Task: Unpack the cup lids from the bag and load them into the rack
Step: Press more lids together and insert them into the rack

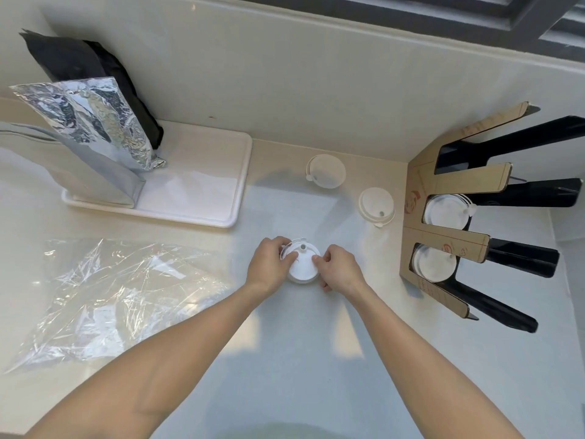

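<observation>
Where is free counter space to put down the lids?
Free: the counter between the forearms, and the strip between tray and the lid by the wall. Crowded: beside the rack, where another lid lies, and left, under the bag.

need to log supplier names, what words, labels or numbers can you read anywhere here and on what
None can be read.
Cardboard rack: reddish printed marks and lines of small print, too blurred to read.
Foil bag, black bag, clear plastic bag, white lids: no text visible.

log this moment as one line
both hands on lid stack | two lids loose | rack part-loaded | bag flat
</observation>
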